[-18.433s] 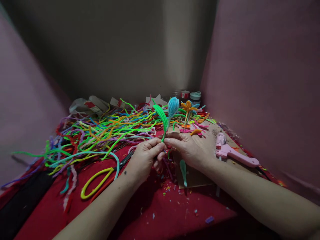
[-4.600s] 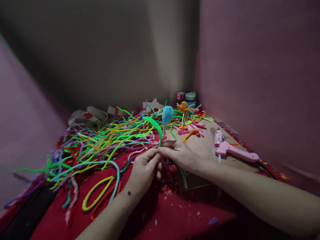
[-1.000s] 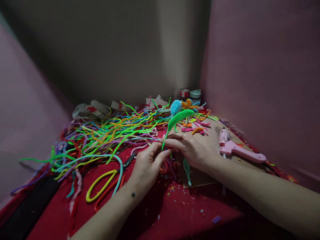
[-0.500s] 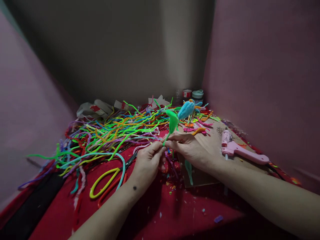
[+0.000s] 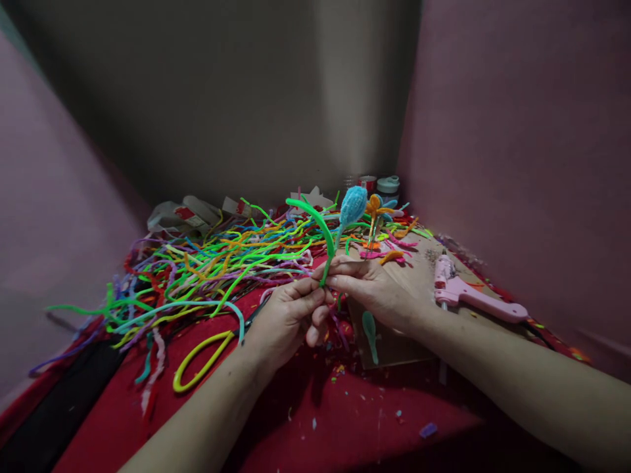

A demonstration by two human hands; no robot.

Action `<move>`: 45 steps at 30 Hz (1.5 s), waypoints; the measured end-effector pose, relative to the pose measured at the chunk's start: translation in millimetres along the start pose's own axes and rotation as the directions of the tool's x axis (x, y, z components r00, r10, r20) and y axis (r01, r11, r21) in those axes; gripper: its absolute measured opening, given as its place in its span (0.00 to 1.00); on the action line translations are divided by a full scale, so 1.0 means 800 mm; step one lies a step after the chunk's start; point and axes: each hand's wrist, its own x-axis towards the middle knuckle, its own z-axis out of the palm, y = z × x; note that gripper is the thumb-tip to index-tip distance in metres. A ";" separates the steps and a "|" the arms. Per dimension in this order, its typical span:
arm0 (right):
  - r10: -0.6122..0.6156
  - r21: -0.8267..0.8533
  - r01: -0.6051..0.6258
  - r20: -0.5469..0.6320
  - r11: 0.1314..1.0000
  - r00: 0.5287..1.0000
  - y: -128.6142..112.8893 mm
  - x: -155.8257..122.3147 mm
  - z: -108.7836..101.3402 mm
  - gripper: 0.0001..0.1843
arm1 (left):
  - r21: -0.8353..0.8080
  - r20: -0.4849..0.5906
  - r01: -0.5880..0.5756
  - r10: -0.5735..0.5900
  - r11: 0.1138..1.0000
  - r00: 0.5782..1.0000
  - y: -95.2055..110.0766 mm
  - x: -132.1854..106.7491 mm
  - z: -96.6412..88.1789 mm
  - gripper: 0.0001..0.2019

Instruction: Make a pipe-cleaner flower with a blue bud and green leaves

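A pipe-cleaner flower stands upright between my two hands, with a fuzzy light-blue bud (image 5: 353,205) on top. Its curved green pipe-cleaner leaf (image 5: 320,223) shows nearly edge-on, the tip bending to the left. My left hand (image 5: 288,318) is closed, thumb and finger pinching the green stem near the leaf's base. From the other side, my right hand (image 5: 377,289) pinches the same spot, its thumb against the stem. Fingers hide the exact point where leaf and stem meet. Left of my left hand lie scissors with a yellow handle (image 5: 180,374), partly covered by my forearm.
A heap of coloured pipe cleaners (image 5: 221,256) spreads over the red cloth (image 5: 355,420). On the right, a pink glue gun (image 5: 473,299) rests on a cardboard sheet (image 5: 411,263). A pale-green leaf shape (image 5: 369,335) lies at the cardboard's near edge. Lidded jars (image 5: 388,185) stand behind.
The flower has turned between my fingers: the green leaf went from broad-side to edge-on, leaning left. The blue bud shifted left and up. Some left-hand fingers have loosened and spread below the pinch.
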 end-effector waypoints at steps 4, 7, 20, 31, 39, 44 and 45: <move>-0.008 0.127 0.006 0.014 0.992 1.000 0.011 0.002 0.000 0.09 | -0.076 0.079 0.027 -0.021 0.997 0.997 0.001 0.000 -0.003 0.06; 0.020 0.288 -0.035 0.053 0.957 0.998 0.023 0.005 0.000 0.08 | -0.126 0.160 0.035 -0.014 0.991 0.987 0.000 0.001 -0.006 0.07; 0.074 0.394 -0.076 0.020 0.916 0.997 0.024 0.003 0.003 0.05 | 0.039 0.073 -0.010 0.007 0.999 0.997 0.005 -0.002 -0.002 0.08; 0.232 0.257 -0.193 -0.132 0.947 0.964 0.001 0.002 0.008 0.09 | 0.783 -0.158 -0.205 0.507 0.587 0.847 -0.009 -0.002 0.008 0.07; 0.226 0.136 -0.212 -0.090 0.968 0.970 -0.030 -0.002 0.011 0.12 | 0.856 -0.138 -0.178 0.546 0.486 0.826 -0.009 -0.005 0.008 0.06; 0.206 0.134 -0.199 -0.039 0.971 0.978 -0.027 -0.001 0.007 0.11 | 0.577 -0.260 -0.126 0.328 0.807 0.908 0.000 -0.005 0.014 0.08; 0.219 0.128 -0.213 -0.035 0.969 0.975 -0.026 -0.001 0.006 0.12 | 0.532 -0.263 -0.118 0.297 0.838 0.918 0.000 -0.005 0.014 0.08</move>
